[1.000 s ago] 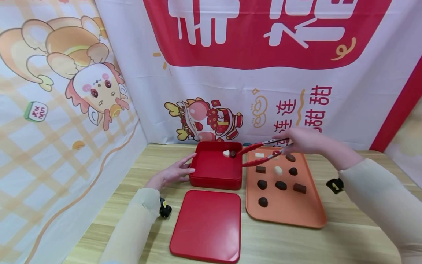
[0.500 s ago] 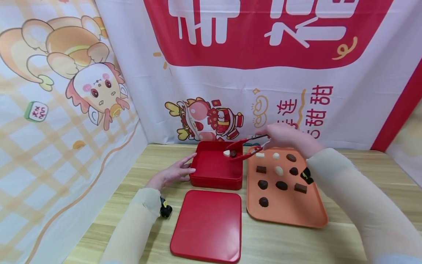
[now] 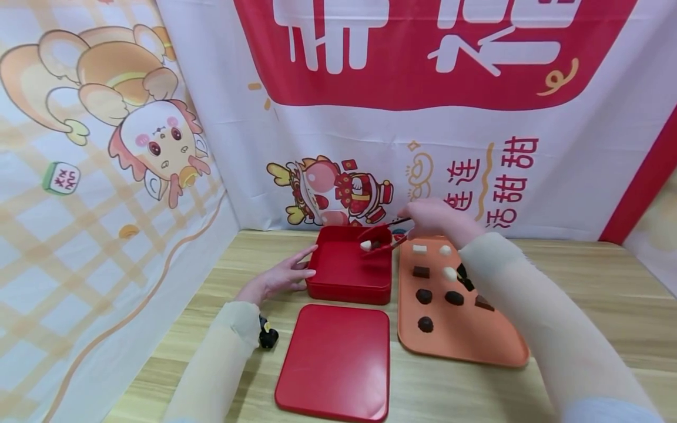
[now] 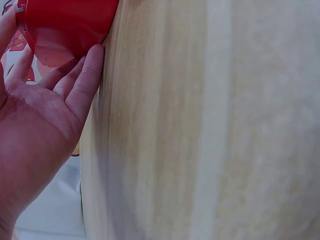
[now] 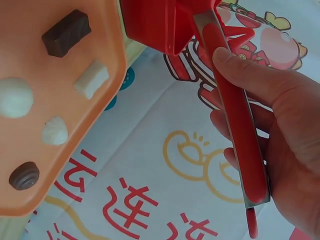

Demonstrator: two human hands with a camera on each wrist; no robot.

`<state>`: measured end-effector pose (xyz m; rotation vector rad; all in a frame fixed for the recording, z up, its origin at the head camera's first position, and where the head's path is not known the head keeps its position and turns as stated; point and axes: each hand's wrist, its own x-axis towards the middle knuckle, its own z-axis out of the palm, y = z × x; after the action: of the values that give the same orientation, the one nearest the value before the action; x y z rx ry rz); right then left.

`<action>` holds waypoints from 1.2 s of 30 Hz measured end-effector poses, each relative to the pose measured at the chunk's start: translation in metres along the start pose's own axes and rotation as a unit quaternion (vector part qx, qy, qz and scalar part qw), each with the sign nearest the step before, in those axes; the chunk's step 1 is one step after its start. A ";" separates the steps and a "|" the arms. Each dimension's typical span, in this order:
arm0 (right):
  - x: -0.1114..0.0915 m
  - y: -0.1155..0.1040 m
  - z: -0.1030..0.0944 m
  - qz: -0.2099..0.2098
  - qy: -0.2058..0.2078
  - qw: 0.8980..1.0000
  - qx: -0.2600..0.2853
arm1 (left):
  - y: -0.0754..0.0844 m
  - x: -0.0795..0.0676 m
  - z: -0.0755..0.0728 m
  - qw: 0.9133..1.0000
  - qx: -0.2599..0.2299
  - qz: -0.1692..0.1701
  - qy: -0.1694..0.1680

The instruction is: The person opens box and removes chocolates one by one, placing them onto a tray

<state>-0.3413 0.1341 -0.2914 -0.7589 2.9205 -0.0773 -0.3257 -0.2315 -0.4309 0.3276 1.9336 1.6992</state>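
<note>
My right hand (image 3: 431,217) holds a pair of red-and-silver tongs (image 5: 232,105), thumb on one arm and fingers behind it. The tongs' red tips reach into the square red box (image 3: 346,294), one on each side of a dark chocolate (image 3: 376,245). Beside that piece lies a white chocolate (image 3: 366,245). My left hand (image 3: 282,276) rests against the box's left side; in the left wrist view its fairly straight fingers (image 4: 87,82) touch the red wall. An orange tray (image 3: 465,338) right of the box bears several dark and white chocolates, partly hidden by my right forearm.
A red square lid (image 3: 333,361) lies flat in front of the box. The wooden table (image 3: 248,247) meets a printed cloth backdrop (image 3: 338,135) just behind the box and tray, and another printed cloth stands along the left.
My right hand has moved left from above the tray, bringing the tongs' tips down into the box around the dark chocolate. My left hand has stayed at the box.
</note>
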 end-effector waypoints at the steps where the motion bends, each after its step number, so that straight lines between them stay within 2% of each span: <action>1: 0.001 -0.001 0.000 0.003 -0.002 1.000 -0.005 | 0.000 0.000 0.000 1.000 -0.001 0.000 0.000; 10: 0.013 -0.006 0.008 -0.004 -0.003 0.998 -0.070 | 0.001 0.000 0.001 1.000 0.000 0.000 -0.001; 18: 0.014 -0.003 0.012 -0.011 0.010 0.997 -0.074 | 0.002 -0.001 0.002 1.000 0.005 -0.005 0.004; 27: 0.016 -0.001 0.019 -0.006 -0.002 0.999 -0.039 | 0.001 -0.001 0.001 1.000 0.006 -0.007 0.003; 36: 0.017 0.003 0.017 -0.013 0.005 0.999 -0.047 | 0.001 0.001 0.000 1.000 0.006 -0.005 0.002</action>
<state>-0.3549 0.1277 -0.3108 -0.8127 2.9425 0.0546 -0.3266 -0.2305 -0.4298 0.3184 1.9454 1.6826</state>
